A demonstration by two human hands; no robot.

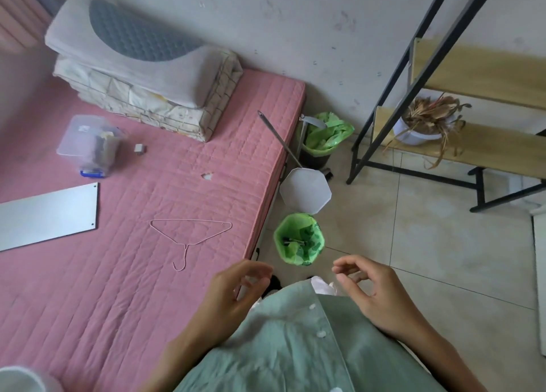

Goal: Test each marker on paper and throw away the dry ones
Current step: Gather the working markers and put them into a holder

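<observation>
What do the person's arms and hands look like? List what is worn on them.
Both forearms are bare as far as the frame shows; no sleeve reaches them. The left hand and right hand wear no gloves, and no rings, watch or bracelet can be seen. Between the arms is a pale green buttoned shirt with white buttons.

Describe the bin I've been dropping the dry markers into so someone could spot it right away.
Start at the pink mattress and follow its right edge down to the tiled floor. The small bin stands there, just beyond the hands, its white lid flipped up. Unlike the taller green-bagged bin by the wall, dark marker-like sticks lie inside it.
</observation>
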